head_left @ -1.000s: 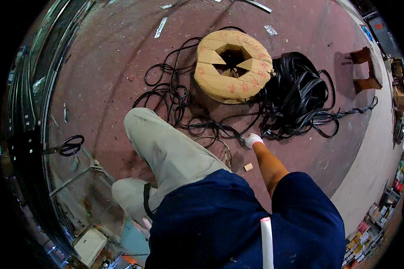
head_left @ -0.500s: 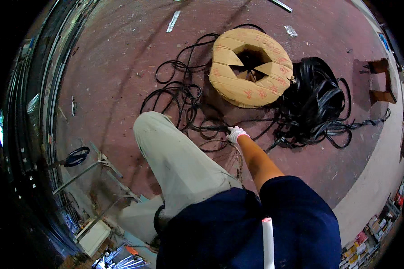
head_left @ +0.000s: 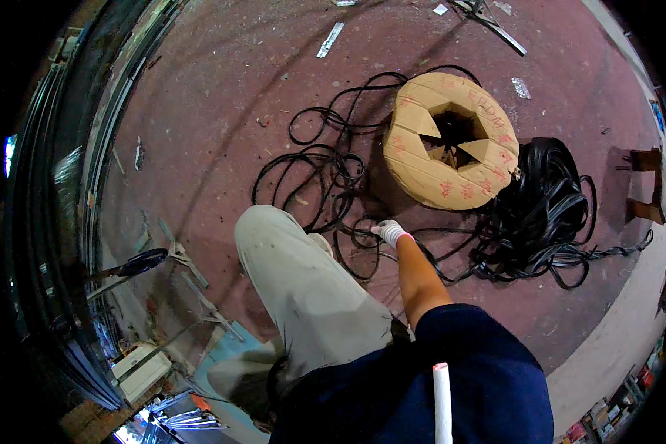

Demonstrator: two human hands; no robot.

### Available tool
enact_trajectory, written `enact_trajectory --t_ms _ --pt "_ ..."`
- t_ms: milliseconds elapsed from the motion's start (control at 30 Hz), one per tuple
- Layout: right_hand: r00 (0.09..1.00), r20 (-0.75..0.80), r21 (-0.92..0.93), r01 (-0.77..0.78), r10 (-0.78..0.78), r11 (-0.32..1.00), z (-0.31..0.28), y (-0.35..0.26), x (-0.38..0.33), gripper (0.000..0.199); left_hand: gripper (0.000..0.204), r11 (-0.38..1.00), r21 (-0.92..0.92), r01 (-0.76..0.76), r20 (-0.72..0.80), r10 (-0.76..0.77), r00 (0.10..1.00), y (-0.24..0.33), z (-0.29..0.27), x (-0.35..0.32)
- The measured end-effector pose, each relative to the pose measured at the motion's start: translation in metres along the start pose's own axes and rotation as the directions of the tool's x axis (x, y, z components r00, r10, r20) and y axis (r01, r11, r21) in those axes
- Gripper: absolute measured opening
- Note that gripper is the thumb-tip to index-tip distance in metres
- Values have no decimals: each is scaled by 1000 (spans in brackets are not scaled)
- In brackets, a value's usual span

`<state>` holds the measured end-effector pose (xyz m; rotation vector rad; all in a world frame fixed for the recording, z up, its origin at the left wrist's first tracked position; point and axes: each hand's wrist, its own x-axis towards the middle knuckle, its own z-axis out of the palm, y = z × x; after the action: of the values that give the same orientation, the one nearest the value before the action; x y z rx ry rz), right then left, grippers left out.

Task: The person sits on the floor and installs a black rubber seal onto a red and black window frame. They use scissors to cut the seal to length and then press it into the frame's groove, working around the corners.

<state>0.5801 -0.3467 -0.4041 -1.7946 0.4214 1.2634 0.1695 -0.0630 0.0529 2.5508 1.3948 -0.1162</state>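
Note:
My right hand (head_left: 389, 232), in a white glove, reaches down to the floor and closes on a strand of black cable (head_left: 348, 244). Loose loops of the same cable (head_left: 318, 166) spread over the red floor just beyond my hand. Behind them lies a ring-shaped coil wrapped in brown cardboard (head_left: 422, 166). To its right sits a dense bundle of black cable (head_left: 547, 196). My bent leg in light trousers (head_left: 303, 288) is left of my arm. My left hand is out of sight.
A small wooden stool (head_left: 647, 189) stands at the right edge. Long metal profiles (head_left: 59, 222) run along the left side, with a white box (head_left: 137, 368) and scraps at the lower left. A metal strip (head_left: 331, 39) lies on the far floor. A white tube (head_left: 442, 403) hangs at my chest.
My right hand has shifted left, away from the dense bundle toward the loose loops. The view has swung so that the cardboard coil now sits further right.

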Motion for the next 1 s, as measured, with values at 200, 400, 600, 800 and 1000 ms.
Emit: enact_trajectory --t_ms 200,400,600,800,1000 --pt "994 18 381 89 -103 920 -18 -29 -74 39 54 999 12 -46 -21 46 999 -1 4 -7" --pt "935 -84 494 339 -344 801 -84 -55 -203 34 53 740 373 -560 -222 658 720 21 -1 34" --pt "794 -117 529 558 -597 639 -143 -122 -335 23 42 717 -260 -647 0 670 742 197 -31 61" --pt "632 -30 236 757 -774 609 -200 -207 -474 30 40 350 -680 -644 -16 872 490 376 -39 90" --pt "386 219 210 878 -896 430 -215 -258 -575 32 57 -122 -881 -457 -197 973 119 488 -25 64"
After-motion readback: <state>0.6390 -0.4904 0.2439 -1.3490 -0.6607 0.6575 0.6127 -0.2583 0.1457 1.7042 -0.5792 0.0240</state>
